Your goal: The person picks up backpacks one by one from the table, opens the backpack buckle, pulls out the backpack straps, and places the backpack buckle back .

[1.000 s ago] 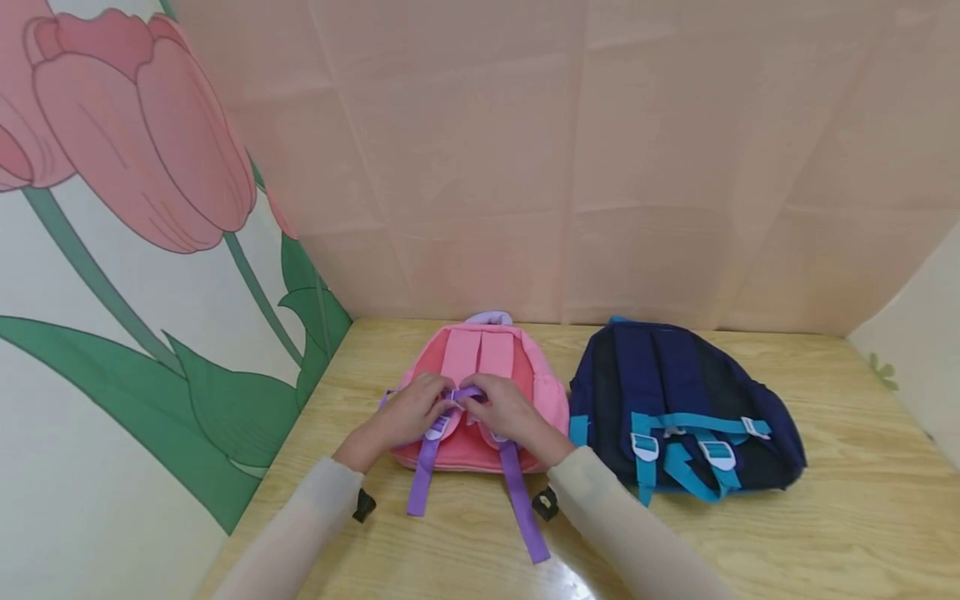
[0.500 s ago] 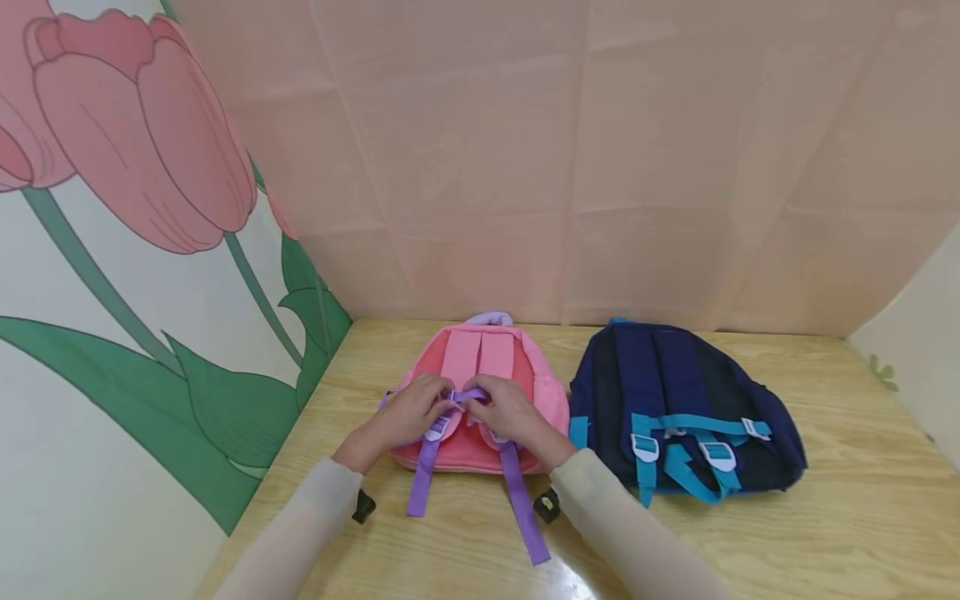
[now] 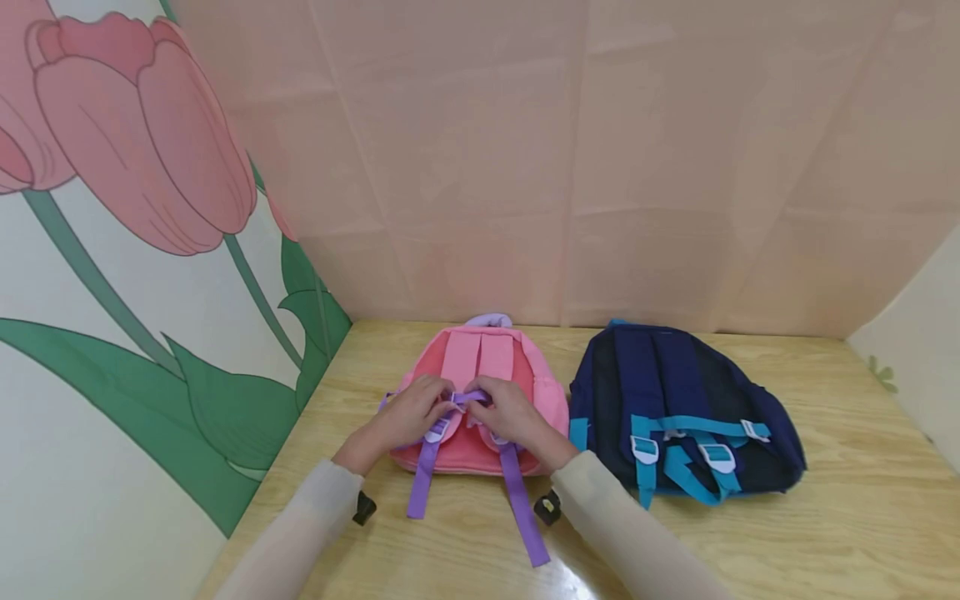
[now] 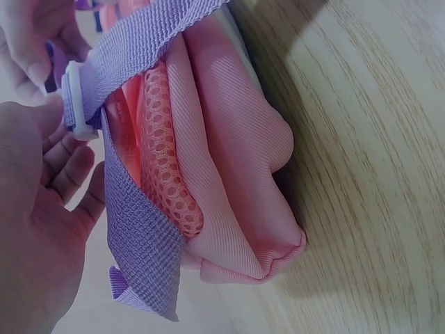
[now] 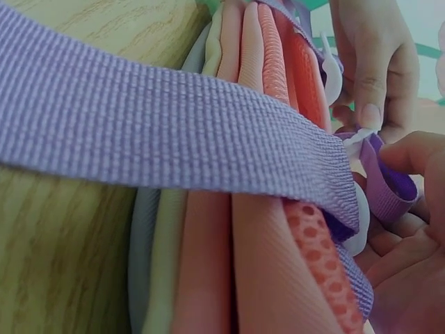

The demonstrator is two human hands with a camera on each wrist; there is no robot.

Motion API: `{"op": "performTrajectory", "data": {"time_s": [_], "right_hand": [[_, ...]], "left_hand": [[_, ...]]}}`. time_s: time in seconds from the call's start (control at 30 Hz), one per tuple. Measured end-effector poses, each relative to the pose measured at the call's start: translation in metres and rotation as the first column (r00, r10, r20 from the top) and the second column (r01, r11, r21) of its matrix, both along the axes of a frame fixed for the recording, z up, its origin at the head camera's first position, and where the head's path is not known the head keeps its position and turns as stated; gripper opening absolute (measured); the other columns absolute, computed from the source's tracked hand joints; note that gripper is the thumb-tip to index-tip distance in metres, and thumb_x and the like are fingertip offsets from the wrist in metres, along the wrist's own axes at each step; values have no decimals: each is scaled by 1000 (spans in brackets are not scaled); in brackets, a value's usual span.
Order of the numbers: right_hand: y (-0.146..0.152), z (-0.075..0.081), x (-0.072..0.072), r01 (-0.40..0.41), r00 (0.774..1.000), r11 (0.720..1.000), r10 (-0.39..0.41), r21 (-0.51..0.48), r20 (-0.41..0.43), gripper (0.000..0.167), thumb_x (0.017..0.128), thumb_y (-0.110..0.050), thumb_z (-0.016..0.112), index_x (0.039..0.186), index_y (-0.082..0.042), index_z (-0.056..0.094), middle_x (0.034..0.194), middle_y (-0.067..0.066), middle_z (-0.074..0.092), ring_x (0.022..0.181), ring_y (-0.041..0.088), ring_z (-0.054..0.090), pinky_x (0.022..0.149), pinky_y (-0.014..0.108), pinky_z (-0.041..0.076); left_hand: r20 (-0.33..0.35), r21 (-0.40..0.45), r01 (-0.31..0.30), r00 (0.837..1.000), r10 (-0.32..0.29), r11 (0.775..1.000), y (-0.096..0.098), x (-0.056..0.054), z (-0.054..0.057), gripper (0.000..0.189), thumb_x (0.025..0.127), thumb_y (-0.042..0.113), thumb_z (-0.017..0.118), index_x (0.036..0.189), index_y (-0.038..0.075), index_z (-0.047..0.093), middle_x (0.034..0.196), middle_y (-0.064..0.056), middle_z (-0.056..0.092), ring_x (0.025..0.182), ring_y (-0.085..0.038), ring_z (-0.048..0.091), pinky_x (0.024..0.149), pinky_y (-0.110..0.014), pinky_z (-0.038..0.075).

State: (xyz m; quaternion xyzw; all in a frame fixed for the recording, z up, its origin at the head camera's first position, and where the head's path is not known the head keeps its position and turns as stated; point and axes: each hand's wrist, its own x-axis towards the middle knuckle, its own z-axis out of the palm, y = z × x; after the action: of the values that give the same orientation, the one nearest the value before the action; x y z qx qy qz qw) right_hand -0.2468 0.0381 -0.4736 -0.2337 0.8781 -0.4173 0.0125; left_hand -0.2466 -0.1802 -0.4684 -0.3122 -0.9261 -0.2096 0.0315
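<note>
A pink backpack [image 3: 480, 358] lies on the table with its shoulder straps facing up. Above its middle my left hand [image 3: 408, 410] pinches a small white strap buckle [image 4: 80, 101] threaded with purple webbing. Close beside it, my right hand [image 3: 513, 410] holds a loop of the purple strap [image 5: 389, 188] that runs through the buckle. Two loose purple strap ends, one on the left [image 3: 422, 487] and one on the right [image 3: 525, 508], hang over the bag's lower edge. Fingers partly cover the buckle in the head view.
A navy backpack [image 3: 675, 392] with turquoise straps [image 3: 697, 423] and white buckles lies right against the pink one. The wooden table [image 3: 862, 417] ends at a beige cloth backdrop [image 3: 480, 167]. A tulip-painted wall [image 3: 135, 250] borders the left side.
</note>
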Motion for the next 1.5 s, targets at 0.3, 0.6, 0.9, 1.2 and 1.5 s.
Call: {"op": "performTrajectory", "data": {"time_s": [0.3, 0.6, 0.9, 1.2, 1.5], "right_hand": [[-5, 3, 0, -21, 998, 999, 24, 50, -50, 22, 97, -19, 69, 119, -12, 69, 109, 2, 71, 92, 14, 64, 88, 38, 55], [-5, 2, 0, -14, 1000, 998, 15, 66, -21, 18, 99, -23, 68, 116, -16, 69, 106, -1, 70, 89, 11, 62, 84, 34, 55], [-3, 6, 2, 12, 1000, 998, -13, 59, 18, 17, 99, -23, 68, 115, -18, 69, 101, -3, 68, 84, 12, 60, 78, 32, 53], [3, 5, 0, 37, 998, 999, -36, -8, 58, 21, 98, -19, 69, 118, -16, 69, 104, 0, 67, 80, 13, 62, 72, 31, 54], [10, 4, -2, -3, 1000, 978, 7, -208, 18, 24, 95, -14, 72, 119, -15, 69, 113, 0, 68, 104, 20, 64, 93, 43, 54]], "left_hand": [[14, 6, -12, 1000, 12, 1000, 0, 0, -1, 19, 104, 23, 58, 119, 10, 60, 109, -1, 61, 103, -14, 54, 92, -35, 50], [27, 2, -18, 999, 18, 1000, 1, 1, 1, 20, 104, 23, 58, 120, 10, 61, 107, 0, 61, 101, -14, 54, 91, -35, 50], [32, 1, -21, 999, 21, 1000, -2, 2, 1, 21, 105, 21, 57, 122, 9, 59, 112, -3, 60, 106, -16, 54, 94, -38, 50], [43, 2, -46, 998, 46, 999, -5, 2, -1, 21, 104, 24, 58, 120, 10, 60, 117, -3, 60, 110, -16, 55, 96, -38, 50], [25, 5, -33, 999, 33, 999, -5, 3, -1, 22, 104, 23, 58, 120, 8, 60, 113, -4, 60, 107, -18, 55, 94, -39, 50]]}}
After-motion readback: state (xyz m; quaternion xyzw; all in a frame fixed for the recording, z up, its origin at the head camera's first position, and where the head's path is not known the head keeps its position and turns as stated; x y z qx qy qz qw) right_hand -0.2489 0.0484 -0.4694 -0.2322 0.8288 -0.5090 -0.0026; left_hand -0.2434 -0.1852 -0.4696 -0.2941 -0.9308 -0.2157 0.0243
